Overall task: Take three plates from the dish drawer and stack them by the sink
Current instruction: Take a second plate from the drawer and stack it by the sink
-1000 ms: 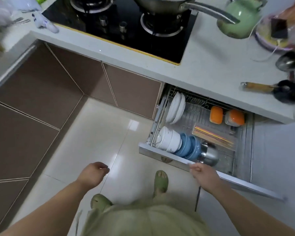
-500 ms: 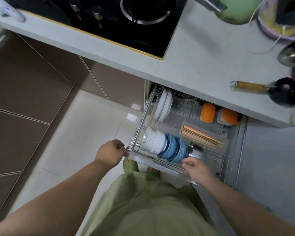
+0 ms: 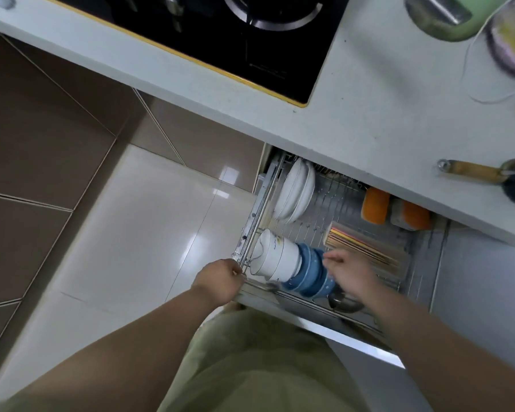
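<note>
The dish drawer (image 3: 252, 230) stands pulled out under the counter. A few white plates (image 3: 295, 193) stand on edge in its wire rack at the back left. In front of them lie stacked white bowls (image 3: 275, 257) and blue bowls (image 3: 311, 273) on their sides. My left hand (image 3: 220, 279) is closed at the drawer's front left corner, touching the metal rail. My right hand (image 3: 350, 273) hovers inside the drawer over the blue bowls, fingers spread, holding nothing. The sink is out of view.
A tray of chopsticks (image 3: 366, 248) and two orange containers (image 3: 376, 205) sit further right in the drawer. Above are the grey counter (image 3: 354, 114), a black gas hob (image 3: 220, 31), a green kettle (image 3: 440, 19) and a wooden-handled ladle (image 3: 473, 171). Glossy floor tiles (image 3: 149, 233) lie left.
My right hand left the drawer's front edge and reached inside over the bowls. My left hand came up to the drawer's left corner. The view moved closer and further down.
</note>
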